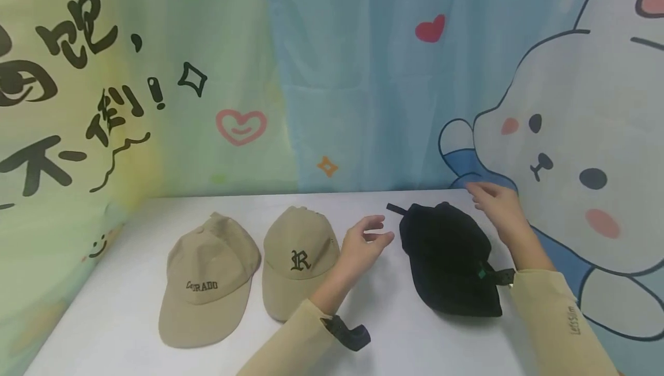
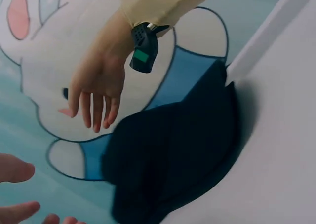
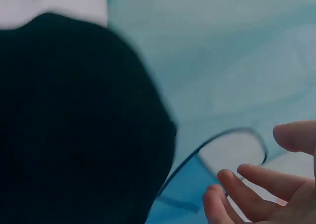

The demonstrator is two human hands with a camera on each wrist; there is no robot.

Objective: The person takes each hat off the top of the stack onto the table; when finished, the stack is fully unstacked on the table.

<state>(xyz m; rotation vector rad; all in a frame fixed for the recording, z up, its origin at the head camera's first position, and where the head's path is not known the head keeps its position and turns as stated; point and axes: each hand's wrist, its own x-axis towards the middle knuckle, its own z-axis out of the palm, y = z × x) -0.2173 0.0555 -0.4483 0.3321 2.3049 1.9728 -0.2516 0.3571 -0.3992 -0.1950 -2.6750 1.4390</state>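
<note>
A black baseball cap [image 1: 448, 255] lies on the right part of the white table, its brim toward the front and a strap sticking out at its back left. To its left, my left hand [image 1: 363, 243] hovers with loosely bent fingers, holding nothing. My right hand [image 1: 495, 206] is raised at the cap's far right side; in the left wrist view its fingers [image 2: 98, 108] hang down apart from the cap. The right wrist view shows the dark cap [image 3: 74, 120] filling the left side, the spread fingers [image 3: 256, 199] off to its right.
Two beige caps lie left of my left hand: one lettered cap [image 1: 207, 289] at the far left and one with an R emblem [image 1: 298, 243], partly behind my forearm. A printed cloth backdrop [image 1: 332, 76] hangs along the back edge of the white table [image 1: 124, 307].
</note>
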